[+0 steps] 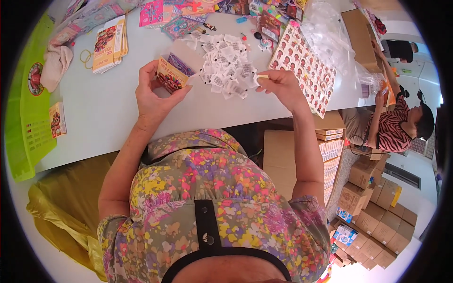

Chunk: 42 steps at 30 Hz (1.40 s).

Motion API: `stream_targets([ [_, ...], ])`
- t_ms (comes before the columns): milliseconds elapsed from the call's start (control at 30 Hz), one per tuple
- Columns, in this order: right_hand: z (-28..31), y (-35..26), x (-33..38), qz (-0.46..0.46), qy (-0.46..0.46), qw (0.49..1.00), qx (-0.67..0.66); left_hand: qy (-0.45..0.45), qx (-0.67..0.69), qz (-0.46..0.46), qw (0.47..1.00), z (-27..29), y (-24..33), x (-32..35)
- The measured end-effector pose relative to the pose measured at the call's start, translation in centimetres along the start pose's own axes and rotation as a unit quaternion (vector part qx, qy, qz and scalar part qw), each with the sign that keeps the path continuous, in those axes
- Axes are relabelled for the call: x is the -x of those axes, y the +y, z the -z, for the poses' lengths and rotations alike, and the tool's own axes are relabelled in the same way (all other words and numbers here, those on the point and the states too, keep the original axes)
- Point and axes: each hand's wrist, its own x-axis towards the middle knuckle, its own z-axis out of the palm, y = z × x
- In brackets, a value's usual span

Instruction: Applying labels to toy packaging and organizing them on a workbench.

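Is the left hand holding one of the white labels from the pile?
No, the left hand holds a small colourful packet, while the right hand pinches a white label beside the pile.

The left hand (153, 92) holds a small printed card packet (171, 75) above the white table (108, 113). The right hand (278, 85) pinches a small white tag (262, 77) just beside a heap of tags (226, 66). A sticker sheet (304, 68) lies right of the heap, a stack of packets (109, 45) to the left. Another person (396, 125) in stripes sits far right, near stacked cartons (377, 207).
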Motion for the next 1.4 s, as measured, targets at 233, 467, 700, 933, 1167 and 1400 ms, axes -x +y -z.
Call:
stream_targets([
  [233, 0.5, -2.7, -2.7, 0.019, 0.075, 0.997, 0.02, -0.02, -0.011, 0.004, 1.0, 0.4, -0.4, 0.2],
  [467, -3.9, -9.6, -1.4, 0.105, 0.013, 0.967, -0.232, 0.003, -0.161, -0.081, 0.984, -0.8, 0.0, 0.0],
  [700, -8.0, -11.2, -2.5, 0.352, 0.153, 0.903, 0.195, 0.034, -0.138, -0.119, 0.983, -1.5, -0.2, 0.2],
  [933, -5.6, -10.8, -2.7, 0.241, 0.044, 0.969, 0.036, 0.023, -0.117, -0.078, 0.99, -1.0, -0.6, 0.2],
  [1167, -3.9, -8.1, -1.4, 0.255, 0.098, 0.961, 0.042, -0.007, -0.023, -0.022, 0.999, -0.8, 0.0, 0.1],
  [1400, -5.1, -1.1, 2.8, 0.098, 0.084, 0.957, 0.261, -0.007, -0.021, -0.039, 0.999, -0.9, -0.2, -0.2],
])
